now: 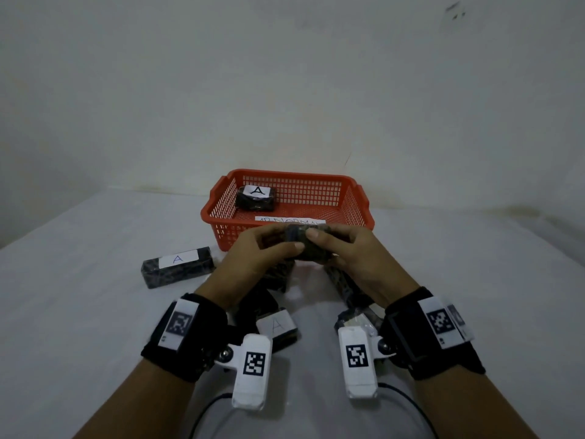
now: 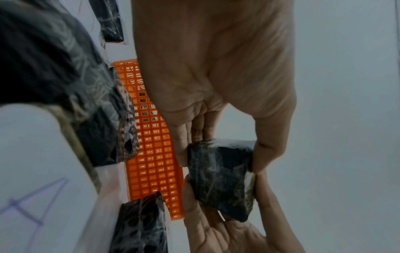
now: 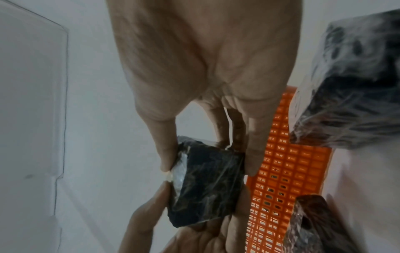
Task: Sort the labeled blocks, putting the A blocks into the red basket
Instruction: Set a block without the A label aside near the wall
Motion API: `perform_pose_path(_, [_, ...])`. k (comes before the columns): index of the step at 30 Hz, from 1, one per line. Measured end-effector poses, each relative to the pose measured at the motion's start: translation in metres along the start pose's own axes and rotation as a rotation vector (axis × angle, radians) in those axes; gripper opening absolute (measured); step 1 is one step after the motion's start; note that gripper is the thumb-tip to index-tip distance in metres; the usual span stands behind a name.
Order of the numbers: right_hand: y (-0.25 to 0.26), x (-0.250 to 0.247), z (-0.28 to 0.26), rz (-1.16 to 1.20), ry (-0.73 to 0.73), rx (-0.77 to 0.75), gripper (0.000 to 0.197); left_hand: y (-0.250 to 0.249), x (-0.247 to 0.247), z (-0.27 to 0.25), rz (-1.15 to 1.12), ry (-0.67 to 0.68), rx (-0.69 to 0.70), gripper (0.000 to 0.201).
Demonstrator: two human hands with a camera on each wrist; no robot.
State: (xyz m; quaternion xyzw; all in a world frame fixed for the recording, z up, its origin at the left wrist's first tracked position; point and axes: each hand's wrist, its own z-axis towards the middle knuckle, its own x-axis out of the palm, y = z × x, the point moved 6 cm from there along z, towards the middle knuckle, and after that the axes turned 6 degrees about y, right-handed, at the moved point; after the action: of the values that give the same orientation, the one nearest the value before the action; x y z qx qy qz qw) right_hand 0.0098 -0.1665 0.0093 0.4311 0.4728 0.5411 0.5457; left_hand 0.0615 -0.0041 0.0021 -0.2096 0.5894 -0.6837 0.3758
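Observation:
Both hands hold one dark wrapped block (image 1: 299,245) (image 2: 223,178) (image 3: 207,181) in the air just in front of the red basket (image 1: 354,198). My left hand (image 1: 262,251) pinches its left side between thumb and fingers; my right hand (image 1: 342,248) pinches its right side. No label shows on this block. Inside the basket lies a block labelled A (image 1: 255,198). On the table lie another A block (image 1: 177,270) at the left and a third A block (image 1: 277,326) between my wrists.
More dark wrapped blocks (image 1: 345,286) lie under and between my hands, their labels hidden. A white paper label (image 1: 289,220) sits on the basket's near rim. A bare wall stands behind the basket. White table surface extends left and right.

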Motion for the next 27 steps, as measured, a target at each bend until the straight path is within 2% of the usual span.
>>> perform_pose_path(2, [0.004,0.001,-0.002,-0.014,-0.016,-0.028,0.047,-0.003,0.001,-0.003,-0.021,0.029,0.007,0.036])
perform_pose_path(5, [0.009,0.003,-0.005,-0.001,-0.003,-0.051,0.042,-0.007,-0.002,-0.003,-0.027,-0.016,0.038,0.027])
perform_pose_path(9, [0.011,0.005,-0.008,-0.022,0.029,-0.057,0.048,-0.005,-0.008,-0.005,-0.107,-0.036,0.045,0.045])
perform_pose_path(11, [0.012,0.004,-0.009,-0.043,0.015,-0.068,0.051,-0.006,-0.007,-0.006,-0.117,-0.015,0.044,0.044])
perform_pose_path(14, [0.013,0.005,-0.009,-0.045,0.018,-0.074,0.048,-0.01,-0.01,-0.009,-0.086,-0.074,0.075,0.043])
perform_pose_path(17, [0.012,0.011,-0.009,0.039,0.074,-0.018,0.045,-0.012,-0.011,-0.011,-0.094,-0.101,0.117,0.048])
perform_pose_path(20, [0.01,0.012,-0.008,0.099,0.05,0.051,0.047,-0.018,-0.007,-0.013,-0.086,-0.05,0.154,0.059])
perform_pose_path(23, [0.008,0.009,-0.009,0.132,-0.009,0.038,0.031,-0.014,-0.002,-0.012,-0.084,0.015,0.124,0.068])
perform_pose_path(25, [0.008,0.006,-0.009,0.107,-0.05,0.003,0.032,-0.011,0.002,-0.01,-0.102,0.034,0.074,0.07])
perform_pose_path(27, [0.007,0.004,-0.009,0.099,-0.07,-0.018,0.035,-0.011,0.005,-0.009,-0.11,-0.003,0.049,0.058])
